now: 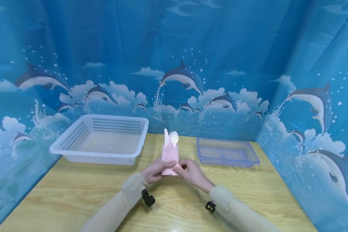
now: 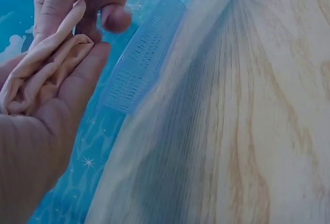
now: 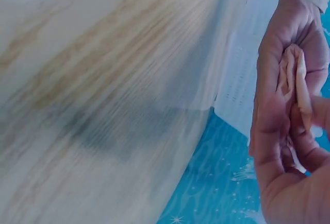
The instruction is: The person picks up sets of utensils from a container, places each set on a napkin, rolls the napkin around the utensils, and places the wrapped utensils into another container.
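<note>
A pink cloth napkin (image 1: 169, 154), folded into a narrow upright pouch, is held above the table between both hands. From its top stick out a pale pink knife (image 1: 166, 136), a fork (image 1: 170, 136) and a spoon (image 1: 174, 138); their handles are hidden inside the cloth. My left hand (image 1: 154, 171) grips the napkin's lower left side, thumb across the front. On the lower right, my right hand (image 1: 193, 175) pinches an edge of the cloth between thumb and fingers. Layered folds of the napkin's lower end (image 2: 49, 69) show in the left wrist view.
Back left on the wooden table (image 1: 75, 193) stands a large white plastic basket (image 1: 130, 155). A smaller, shallow bluish-purple basket (image 1: 229, 161) is at the back right. A blue dolphin-print curtain (image 1: 235, 38) encloses the table's back and sides.
</note>
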Demonstrator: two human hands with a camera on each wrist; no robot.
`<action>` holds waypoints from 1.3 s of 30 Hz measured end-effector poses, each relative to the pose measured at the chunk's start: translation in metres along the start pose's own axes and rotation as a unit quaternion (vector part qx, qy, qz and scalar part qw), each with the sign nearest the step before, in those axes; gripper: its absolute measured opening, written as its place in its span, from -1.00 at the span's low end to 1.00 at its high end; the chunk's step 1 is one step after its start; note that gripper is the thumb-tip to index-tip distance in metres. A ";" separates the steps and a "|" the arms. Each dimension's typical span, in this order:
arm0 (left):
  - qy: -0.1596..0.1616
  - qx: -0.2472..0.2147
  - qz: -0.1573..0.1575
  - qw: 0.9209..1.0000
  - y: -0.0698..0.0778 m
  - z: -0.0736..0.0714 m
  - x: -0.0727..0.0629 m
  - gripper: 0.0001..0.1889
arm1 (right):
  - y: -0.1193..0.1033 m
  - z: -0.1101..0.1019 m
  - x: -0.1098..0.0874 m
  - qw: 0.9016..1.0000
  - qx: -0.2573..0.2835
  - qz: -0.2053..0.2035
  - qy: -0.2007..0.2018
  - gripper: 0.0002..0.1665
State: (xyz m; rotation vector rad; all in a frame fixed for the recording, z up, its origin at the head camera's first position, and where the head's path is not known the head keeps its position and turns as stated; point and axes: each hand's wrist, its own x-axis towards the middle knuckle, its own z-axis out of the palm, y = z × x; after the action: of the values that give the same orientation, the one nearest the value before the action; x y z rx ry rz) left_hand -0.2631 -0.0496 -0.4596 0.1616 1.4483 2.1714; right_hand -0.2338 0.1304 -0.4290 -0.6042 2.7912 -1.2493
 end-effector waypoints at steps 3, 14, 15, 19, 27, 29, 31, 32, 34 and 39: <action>0.005 -0.005 0.003 1.000 0.002 0.001 -0.001 -0.49 | -0.003 -0.002 -0.002 1.000 -0.004 0.006 0.010 -0.77; 0.022 0.017 0.003 1.000 0.004 0.001 -0.006 -0.53 | -0.002 -0.009 0.002 0.986 0.145 0.056 -0.068 -0.82; 0.024 0.016 0.000 1.000 0.004 0.001 -0.006 -0.54 | -0.001 -0.009 0.002 0.984 0.153 0.059 -0.074 -0.82; 0.014 0.017 0.000 1.000 0.003 -0.001 -0.007 -0.52 | 0.002 -0.009 0.002 0.980 0.167 0.057 -0.091 -0.83; -0.025 0.020 -0.003 0.999 -0.001 -0.004 -0.010 -0.46 | 0.007 -0.015 0.000 0.971 0.190 0.043 -0.139 -0.83; -0.026 0.021 0.002 0.999 -0.002 -0.004 -0.009 -0.48 | 0.009 -0.016 0.000 0.969 0.194 0.039 -0.145 -0.83; -0.023 0.028 0.007 0.999 -0.005 -0.004 -0.008 -0.50 | 0.010 -0.016 0.000 0.969 0.198 0.043 -0.144 -0.84; -0.020 0.030 0.007 0.999 -0.006 -0.003 -0.008 -0.51 | 0.009 -0.016 0.000 0.969 0.199 0.048 -0.141 -0.84; -0.009 0.034 0.011 0.999 -0.008 -0.002 -0.007 -0.53 | 0.009 -0.015 0.000 0.969 0.199 0.065 -0.132 -0.84; 0.019 0.038 0.022 0.999 -0.010 0.001 -0.005 -0.54 | 0.005 -0.014 0.000 0.969 0.200 0.109 -0.099 -0.81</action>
State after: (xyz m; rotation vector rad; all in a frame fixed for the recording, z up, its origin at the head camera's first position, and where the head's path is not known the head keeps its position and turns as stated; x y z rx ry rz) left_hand -0.2549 -0.0484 -0.4676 0.1813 1.5620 2.1662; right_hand -0.2378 0.1439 -0.4234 -0.3602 2.2762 -1.5433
